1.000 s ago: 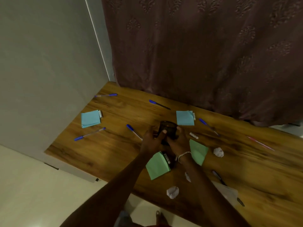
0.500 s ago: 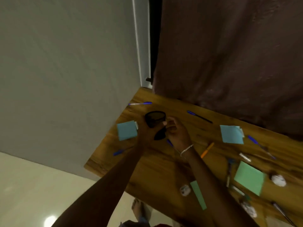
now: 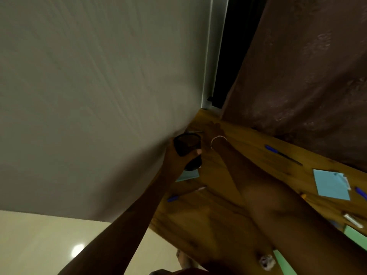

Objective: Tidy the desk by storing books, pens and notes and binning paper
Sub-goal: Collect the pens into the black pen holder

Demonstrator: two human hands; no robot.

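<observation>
A dark mesh cup is gripped by the left hand, thumb across its front wall, and is held at the desk's far left corner, close against the wall. Whether its base is resting on the wood cannot be told. A blue note lies just under and in front of the cup, and a pen lies nearer on the left edge.

Just right of the cup, the right hand is stretched toward the far corner, a bracelet at the wrist; whether it is open or closed on anything cannot be told through the blur. A thin pen-like line seems to lie beside it.

Further right are a blue pen, a second blue note, a green note and a paper ball.

The step is judged to be pen collection into the cup. It would be done well if the cup were kept upright and its mouth turned toward the reaching hand, each pen being dropped in point down. The cup should be steadied while pens are fed in, since a light mesh cup would tip easily.
</observation>
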